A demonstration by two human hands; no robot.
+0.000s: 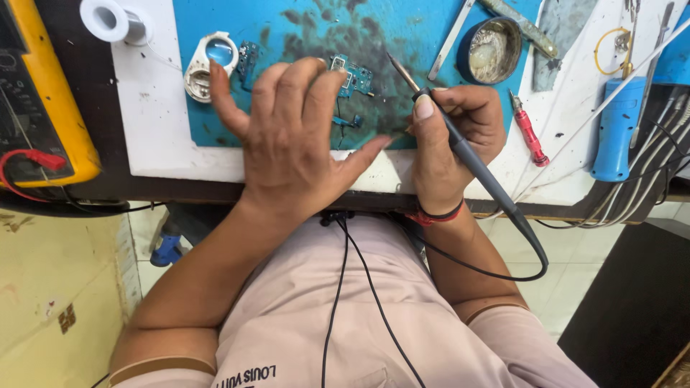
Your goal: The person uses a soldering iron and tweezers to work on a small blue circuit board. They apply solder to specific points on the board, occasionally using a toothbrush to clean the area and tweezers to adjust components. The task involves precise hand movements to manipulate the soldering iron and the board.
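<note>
**Head view: iron poised over the small board**

Head view showed the right hand [451, 136] with its fingers clamped around the soldering iron [460, 147], tip raised just right of the small circuit board [352, 75]. The left hand [295, 144] hung over the blue mat [302, 43], fingers spread apart, gripping nothing, its fingertips just below and left of the board. A flux tin [491, 50] sat well right of the board, a red screwdriver [529, 129] beyond it, a magnifier loupe [210, 63] to the board's left. To do this well, I judged, the left fingers needed to pin the board flat while the tip came in low and steady.
</note>
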